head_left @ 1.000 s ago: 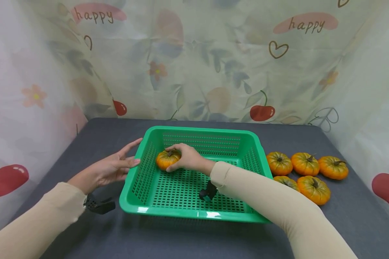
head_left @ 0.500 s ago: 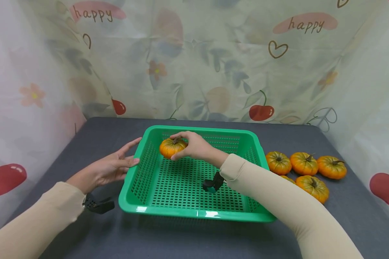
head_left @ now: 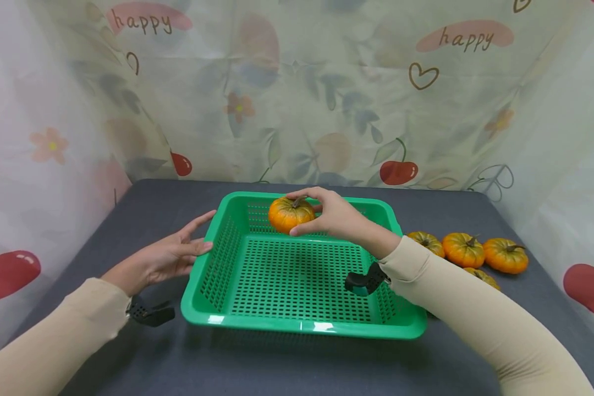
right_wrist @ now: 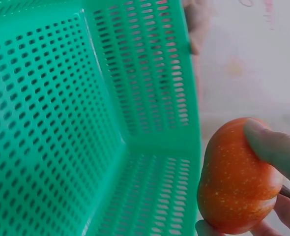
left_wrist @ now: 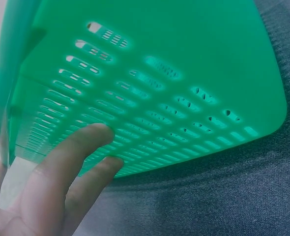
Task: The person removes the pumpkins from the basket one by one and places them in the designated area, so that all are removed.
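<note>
My right hand (head_left: 339,217) grips a small orange pumpkin (head_left: 286,216) from its right side, thumb in front. The pumpkin hangs near the rim of a green plastic basket (head_left: 257,321), toward its back wall. In the right wrist view the pumpkin (right_wrist: 236,179) lies between thumb and fingers, its dark stem by the palm. My left hand (head_left: 160,258) holds the basket's left rim. Two fingers (left_wrist: 69,157) rest against the outside of the slotted wall in the left wrist view, while the thumb and another finger are at the rim, partly hidden.
Several more pumpkins (head_left: 463,250) sit on the dark grey table (head_left: 277,366) right of the basket, partly hidden by my right sleeve (head_left: 475,302). Printed curtains (head_left: 297,99) enclose the back and sides. Each wrist wears a small black camera (head_left: 365,280).
My right hand has lifted the pumpkin from the basket's left floor and carried it up and rightward. The left hand stays in place at the rim.
</note>
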Demonstrator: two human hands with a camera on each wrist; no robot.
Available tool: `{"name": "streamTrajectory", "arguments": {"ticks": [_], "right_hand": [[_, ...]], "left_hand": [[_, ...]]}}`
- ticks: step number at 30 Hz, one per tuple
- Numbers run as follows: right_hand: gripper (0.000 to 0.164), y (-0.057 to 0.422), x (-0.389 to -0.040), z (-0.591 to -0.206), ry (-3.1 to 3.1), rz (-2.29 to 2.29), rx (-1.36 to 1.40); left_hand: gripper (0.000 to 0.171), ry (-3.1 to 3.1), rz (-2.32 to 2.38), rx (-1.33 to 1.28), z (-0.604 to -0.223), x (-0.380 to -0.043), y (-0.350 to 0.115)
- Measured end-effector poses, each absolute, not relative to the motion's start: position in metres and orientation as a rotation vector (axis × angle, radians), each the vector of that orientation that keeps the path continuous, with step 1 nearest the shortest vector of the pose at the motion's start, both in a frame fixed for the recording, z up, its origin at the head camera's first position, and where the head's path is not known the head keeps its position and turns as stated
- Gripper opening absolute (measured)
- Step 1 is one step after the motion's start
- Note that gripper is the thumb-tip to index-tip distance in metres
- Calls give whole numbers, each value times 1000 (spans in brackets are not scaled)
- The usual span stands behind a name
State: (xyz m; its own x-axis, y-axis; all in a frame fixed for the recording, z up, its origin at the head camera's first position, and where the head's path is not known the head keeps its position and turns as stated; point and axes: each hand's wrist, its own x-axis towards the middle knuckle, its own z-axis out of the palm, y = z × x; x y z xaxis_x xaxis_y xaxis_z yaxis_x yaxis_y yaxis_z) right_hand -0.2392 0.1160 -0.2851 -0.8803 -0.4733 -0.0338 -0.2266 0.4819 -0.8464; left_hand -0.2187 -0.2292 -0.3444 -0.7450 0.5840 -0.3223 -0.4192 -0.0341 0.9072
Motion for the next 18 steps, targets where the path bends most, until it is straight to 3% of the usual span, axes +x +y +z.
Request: {"name": "streamTrajectory", "arguments": {"ticks": [18], "right_hand": [[69, 217, -209, -244, 2699, -1356, -448]], "left_hand": [[86, 1534, 1863, 184, -344, -218, -229]]}}
